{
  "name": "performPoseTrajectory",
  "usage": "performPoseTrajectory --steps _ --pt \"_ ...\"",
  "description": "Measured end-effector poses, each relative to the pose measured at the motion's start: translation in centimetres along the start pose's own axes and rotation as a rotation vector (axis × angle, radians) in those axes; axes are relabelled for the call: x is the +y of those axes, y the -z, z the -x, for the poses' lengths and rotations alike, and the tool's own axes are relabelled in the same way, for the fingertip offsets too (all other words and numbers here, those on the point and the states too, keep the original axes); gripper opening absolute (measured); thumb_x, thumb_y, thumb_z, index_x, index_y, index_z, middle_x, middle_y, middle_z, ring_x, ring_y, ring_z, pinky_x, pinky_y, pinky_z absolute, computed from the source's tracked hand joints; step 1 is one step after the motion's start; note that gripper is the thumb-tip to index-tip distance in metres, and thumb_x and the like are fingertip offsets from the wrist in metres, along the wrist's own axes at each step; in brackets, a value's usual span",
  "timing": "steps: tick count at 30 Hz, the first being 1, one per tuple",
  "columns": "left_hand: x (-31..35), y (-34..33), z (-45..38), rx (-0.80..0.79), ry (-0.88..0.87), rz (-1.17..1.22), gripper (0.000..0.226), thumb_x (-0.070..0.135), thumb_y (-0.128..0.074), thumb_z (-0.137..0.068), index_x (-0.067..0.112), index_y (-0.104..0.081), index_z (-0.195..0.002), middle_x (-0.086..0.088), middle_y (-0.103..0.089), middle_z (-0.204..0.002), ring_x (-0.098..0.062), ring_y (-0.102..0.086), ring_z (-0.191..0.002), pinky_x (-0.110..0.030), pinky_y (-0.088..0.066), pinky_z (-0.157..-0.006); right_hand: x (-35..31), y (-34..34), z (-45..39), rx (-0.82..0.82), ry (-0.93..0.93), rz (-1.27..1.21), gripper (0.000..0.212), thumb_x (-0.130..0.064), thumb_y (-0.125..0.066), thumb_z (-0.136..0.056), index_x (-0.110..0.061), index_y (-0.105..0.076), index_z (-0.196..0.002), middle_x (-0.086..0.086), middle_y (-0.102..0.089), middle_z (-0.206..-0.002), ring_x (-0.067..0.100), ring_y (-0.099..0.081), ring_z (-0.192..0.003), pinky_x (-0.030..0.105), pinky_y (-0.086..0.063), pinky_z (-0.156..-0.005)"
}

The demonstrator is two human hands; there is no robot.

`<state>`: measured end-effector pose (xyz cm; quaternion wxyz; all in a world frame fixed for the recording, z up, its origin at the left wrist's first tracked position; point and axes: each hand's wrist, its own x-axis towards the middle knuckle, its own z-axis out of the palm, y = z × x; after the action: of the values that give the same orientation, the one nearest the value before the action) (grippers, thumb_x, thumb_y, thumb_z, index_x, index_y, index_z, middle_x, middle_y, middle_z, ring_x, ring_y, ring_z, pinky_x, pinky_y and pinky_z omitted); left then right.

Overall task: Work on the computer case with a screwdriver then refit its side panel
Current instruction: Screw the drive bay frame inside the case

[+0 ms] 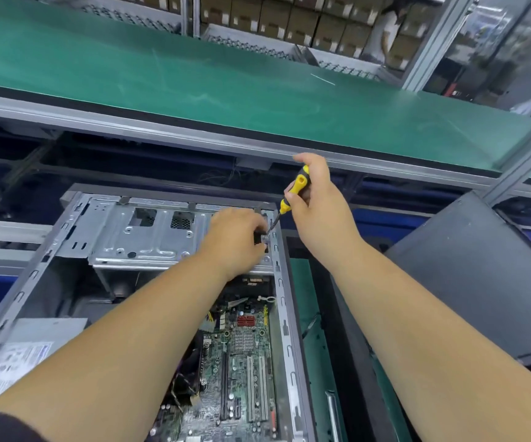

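An open grey computer case (pixel 66 237) lies on its side in front of me, its motherboard (pixel 245 362) and silver drive cage (pixel 143 237) exposed. My right hand (pixel 318 205) grips a yellow-and-black screwdriver (pixel 294 193), whose tip points down-left at the cage's far right corner. My left hand (pixel 235 240) reaches into that same corner, fingers curled around a small dark part beside the tip; what it pinches is too small to name. The dark side panel (pixel 481 282) leans tilted at the right, off the case.
A green conveyor belt (pixel 226 84) runs across above the case, behind a metal rail (pixel 162 129). Shelves of cardboard boxes (pixel 289 17) stand at the back. A power supply with a white label (pixel 25 352) sits in the case's near left. A green mat (pixel 315 346) lies between case and panel.
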<state>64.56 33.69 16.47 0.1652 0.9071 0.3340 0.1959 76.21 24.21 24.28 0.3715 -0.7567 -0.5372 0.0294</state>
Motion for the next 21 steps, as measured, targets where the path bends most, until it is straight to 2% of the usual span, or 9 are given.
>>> performPoseTrajectory --steps 3,8,12,17,19,21 --pt "-0.4 -0.5 0.1 -0.001 0.013 0.057 0.024 0.029 -0.069 -0.080 0.030 -0.070 -0.104 0.005 -0.068 -0.105 -0.023 -0.056 -0.105 -0.041 -0.043 -0.097 0.5 -0.3 -0.1 -0.016 0.011 0.034 0.052 -0.014 -0.056 -0.098 -0.035 -0.030 -0.139 -0.005 -0.062 -0.094 0.013 -0.063 -0.082 0.041 -0.056 -0.075" --pt "-0.5 -0.9 0.1 0.032 0.003 0.033 0.021 0.030 -0.068 -0.082 0.031 -0.071 -0.103 0.007 -0.070 -0.100 -0.023 -0.057 -0.104 -0.039 -0.043 -0.096 1.0 -0.7 -0.6 -0.031 0.028 0.035 0.053 -0.014 -0.056 -0.098 -0.034 -0.029 -0.140 -0.006 -0.062 -0.098 0.011 -0.063 -0.085 0.030 -0.056 -0.075" --pt "-0.5 -0.9 0.1 0.024 0.018 0.033 0.019 0.031 -0.067 -0.084 0.030 -0.070 -0.103 0.006 -0.069 -0.101 -0.023 -0.054 -0.104 -0.039 -0.041 -0.095 1.2 -1.1 -0.9 -0.054 0.046 0.051 0.053 -0.014 -0.057 -0.098 -0.035 -0.030 -0.140 -0.007 -0.062 -0.101 0.009 -0.062 -0.085 0.019 -0.050 -0.070" --pt "-0.5 -0.9 0.1 0.008 0.030 0.048 0.018 0.029 -0.066 -0.086 0.029 -0.070 -0.104 0.006 -0.068 -0.101 -0.022 -0.052 -0.105 -0.040 -0.041 -0.096 1.3 -1.2 -1.3 -0.062 0.078 0.077 0.046 -0.017 -0.060 -0.096 -0.034 -0.036 -0.131 -0.005 -0.062 -0.094 0.011 -0.062 -0.080 0.028 -0.054 -0.070" --pt "-0.5 -0.9 0.1 0.000 0.029 0.049 0.018 0.028 -0.065 -0.087 0.028 -0.070 -0.105 0.005 -0.068 -0.102 -0.023 -0.052 -0.105 -0.039 -0.041 -0.096 1.3 -1.1 -1.8 -0.055 0.105 0.095 0.038 -0.022 -0.066 -0.093 -0.032 -0.041 -0.121 -0.005 -0.062 -0.088 0.014 -0.061 -0.077 0.032 -0.054 -0.068" --pt "-0.6 -0.9 0.1 -0.006 0.027 0.048 0.019 0.028 -0.065 -0.087 0.027 -0.070 -0.105 0.004 -0.067 -0.103 -0.023 -0.051 -0.106 -0.038 -0.040 -0.096 1.3 -1.1 -2.4 -0.030 0.098 0.114 0.033 -0.030 -0.071 -0.088 -0.028 -0.043 -0.107 -0.006 -0.061 -0.084 0.016 -0.060 -0.074 0.030 -0.052 -0.063"
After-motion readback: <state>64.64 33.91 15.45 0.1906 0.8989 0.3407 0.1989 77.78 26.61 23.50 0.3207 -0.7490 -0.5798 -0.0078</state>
